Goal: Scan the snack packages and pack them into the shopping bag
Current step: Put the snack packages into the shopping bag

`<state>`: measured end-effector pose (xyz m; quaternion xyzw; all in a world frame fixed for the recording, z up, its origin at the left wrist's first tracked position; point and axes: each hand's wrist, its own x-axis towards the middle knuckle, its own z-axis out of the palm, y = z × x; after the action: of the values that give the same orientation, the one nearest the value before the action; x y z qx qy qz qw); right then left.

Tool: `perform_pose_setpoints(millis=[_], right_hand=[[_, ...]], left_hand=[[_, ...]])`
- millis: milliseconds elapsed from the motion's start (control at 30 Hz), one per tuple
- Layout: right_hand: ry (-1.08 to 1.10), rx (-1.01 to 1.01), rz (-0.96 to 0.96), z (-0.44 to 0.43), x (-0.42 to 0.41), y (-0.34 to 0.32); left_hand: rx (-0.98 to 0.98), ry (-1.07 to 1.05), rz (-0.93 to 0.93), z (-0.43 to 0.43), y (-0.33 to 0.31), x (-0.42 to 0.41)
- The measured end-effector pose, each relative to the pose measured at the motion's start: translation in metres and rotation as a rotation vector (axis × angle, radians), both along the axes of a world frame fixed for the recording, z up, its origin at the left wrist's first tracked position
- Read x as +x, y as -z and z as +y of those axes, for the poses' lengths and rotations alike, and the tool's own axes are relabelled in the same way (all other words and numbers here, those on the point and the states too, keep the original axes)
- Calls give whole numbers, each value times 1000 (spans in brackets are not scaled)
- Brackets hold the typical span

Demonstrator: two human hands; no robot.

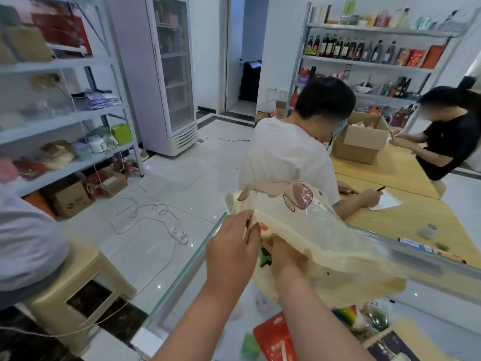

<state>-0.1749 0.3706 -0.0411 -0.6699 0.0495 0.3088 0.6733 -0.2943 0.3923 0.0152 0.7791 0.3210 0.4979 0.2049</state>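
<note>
Head view: a cream plastic shopping bag (325, 230) printed with a cartoon figure is held up above the glass counter (182, 277), near its left edge. The left hand (231, 254) is closed on the bag's rim, which is pinched between thumb and fingers. The right hand (285, 256) is pushed into the bag's mouth; its fingers are hidden inside, so how far they are curled cannot be told. A green snack package (265, 257) is seen at the mouth of the bag, just beside the right hand, but whether it is gripped cannot be told. Near the counter's lower right corner, a red snack package (276, 340) is laid flat, with a rainbow-coloured package (345, 315) just beside it. Beyond the counter, a wooden table (406, 220) is occupied by a person in a white shirt (289, 155), by whom a pen is held over a sheet of paper (386, 201).
</note>
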Motion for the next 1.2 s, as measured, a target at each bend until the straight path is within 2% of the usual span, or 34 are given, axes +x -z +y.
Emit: perform_pose_setpoints(millis=[67, 167, 233, 267, 367, 433, 500, 600, 667, 733, 800, 867, 1033, 1133, 1200], right_hand=[[-85, 61, 102, 4, 7, 14], [-286, 100, 144, 10, 13, 28], [-357, 100, 204, 2, 4, 9], [-312, 126, 285, -4, 4, -1], [-273, -10, 1, -37, 8, -37], [-265, 1, -212, -68, 16, -45], [-290, -80, -469, -101, 20, -53], [-329, -82, -856, -143, 31, -58], [-305, -99, -1002, -169, 42, -62], [-273, -103, -1016, -199, 54, -63], [-260, -142, -984, -229, 67, -65], [-279, -317, -974, -257, 84, -59], [-450, -826, -781, -331, 126, -16], [-558, -1001, -674, -362, 141, 9], [-624, -990, -621, -376, 147, 21]], left_hand=[[49, -58, 29, 5, -3, 1], [127, -131, 93, 11, -6, 6], [197, -80, 96, 9, -8, 12], [248, -41, 103, 5, -8, 15], [365, 74, 115, -11, -11, 29], [403, 143, 49, -25, -13, 41], [435, 224, -20, -41, -14, 55], [410, 363, -77, -72, -13, 82], [345, 444, -42, -95, -9, 99], [285, 528, 76, -119, -5, 115], [210, 606, 311, -143, -2, 133], [160, 639, 562, -163, 7, 154], [87, 741, 958, -210, 39, 199], [-7, 788, 1067, -247, 62, 222], [-74, 794, 1106, -268, 72, 234]])
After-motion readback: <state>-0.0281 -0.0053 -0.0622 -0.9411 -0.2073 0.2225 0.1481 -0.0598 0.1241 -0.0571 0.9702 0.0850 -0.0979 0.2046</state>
